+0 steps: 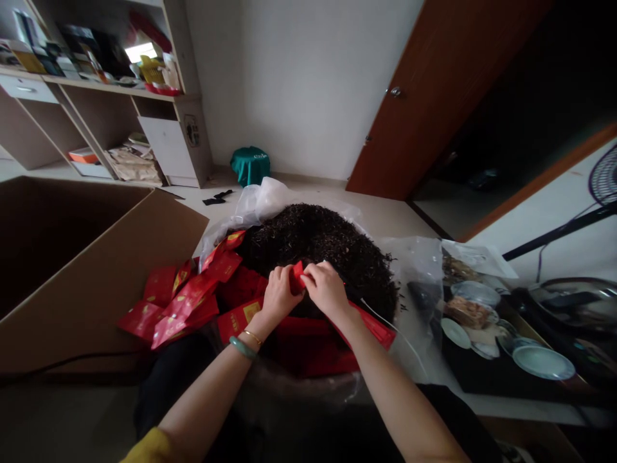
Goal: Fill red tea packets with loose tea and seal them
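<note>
Apparently, the left hand (277, 294) and right hand (325, 289) grasp a small bright-red packet (296, 276) between them, probably foil (the dim light blurs it), perhaps above the heap of dark, dry, twisted leaves (328, 235) so that loose bits drop back there.

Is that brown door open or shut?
Open. The brown door is swung away from its doorway, and a dark room shows beyond.

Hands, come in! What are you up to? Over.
Both hands, left and right, on small red packet. Dark, loose heap just beyond. More red packets piled left. Nothing seen between fingers and packet. Over.
</note>
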A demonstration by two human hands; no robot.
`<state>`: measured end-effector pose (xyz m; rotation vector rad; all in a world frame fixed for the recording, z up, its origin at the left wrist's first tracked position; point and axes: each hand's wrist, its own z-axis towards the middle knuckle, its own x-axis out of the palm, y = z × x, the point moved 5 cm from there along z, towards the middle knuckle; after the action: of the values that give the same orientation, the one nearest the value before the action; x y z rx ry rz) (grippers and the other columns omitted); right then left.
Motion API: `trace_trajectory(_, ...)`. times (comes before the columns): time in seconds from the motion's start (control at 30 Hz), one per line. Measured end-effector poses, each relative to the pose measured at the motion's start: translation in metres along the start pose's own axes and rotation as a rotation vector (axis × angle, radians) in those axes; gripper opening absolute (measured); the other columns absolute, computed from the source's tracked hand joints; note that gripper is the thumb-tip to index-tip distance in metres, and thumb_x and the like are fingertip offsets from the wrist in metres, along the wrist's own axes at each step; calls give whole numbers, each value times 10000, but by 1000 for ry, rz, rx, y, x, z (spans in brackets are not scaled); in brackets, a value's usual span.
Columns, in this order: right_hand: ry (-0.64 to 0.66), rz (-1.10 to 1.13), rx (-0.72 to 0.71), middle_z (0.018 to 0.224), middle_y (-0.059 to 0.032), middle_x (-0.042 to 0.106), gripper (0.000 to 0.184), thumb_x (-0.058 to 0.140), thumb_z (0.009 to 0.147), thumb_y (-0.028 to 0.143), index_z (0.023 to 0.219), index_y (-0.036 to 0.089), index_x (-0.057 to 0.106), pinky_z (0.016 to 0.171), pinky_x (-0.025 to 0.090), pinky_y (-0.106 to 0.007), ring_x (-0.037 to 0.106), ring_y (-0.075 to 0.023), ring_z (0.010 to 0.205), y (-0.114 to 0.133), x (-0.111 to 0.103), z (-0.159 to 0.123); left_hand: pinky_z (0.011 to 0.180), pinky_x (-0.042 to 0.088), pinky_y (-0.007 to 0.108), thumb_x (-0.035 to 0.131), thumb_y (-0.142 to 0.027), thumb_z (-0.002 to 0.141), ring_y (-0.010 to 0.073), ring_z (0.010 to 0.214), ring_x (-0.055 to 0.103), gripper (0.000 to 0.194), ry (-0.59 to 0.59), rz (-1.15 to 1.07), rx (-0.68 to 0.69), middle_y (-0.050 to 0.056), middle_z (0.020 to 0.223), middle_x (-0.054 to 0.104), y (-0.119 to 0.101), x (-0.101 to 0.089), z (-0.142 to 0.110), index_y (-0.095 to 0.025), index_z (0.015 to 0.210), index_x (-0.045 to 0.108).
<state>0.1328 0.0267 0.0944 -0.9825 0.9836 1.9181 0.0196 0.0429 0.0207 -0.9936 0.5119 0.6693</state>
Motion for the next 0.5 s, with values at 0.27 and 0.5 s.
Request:
trace_trajectory(0.27,27,-41,81,762,-68,594,171,451,908,238,845,190,603,668,423,-259,568,-183,720,-12,-1,1,827,483,358,699,-181,618,232,948,554,562,157,-17,-43,61,1027,529,9,12,0,-191,1143,498)
trace_trajectory(0.5,-28,209,-73,924,-61,666,146,561,865,299,947,198,627,820,456,-285,603,-186,885,-9,-21,5,820,493,349,646,-84,561,214,916,577,623,206,-294,-69,67,1039,562,8,14,4,-171,1165,520)
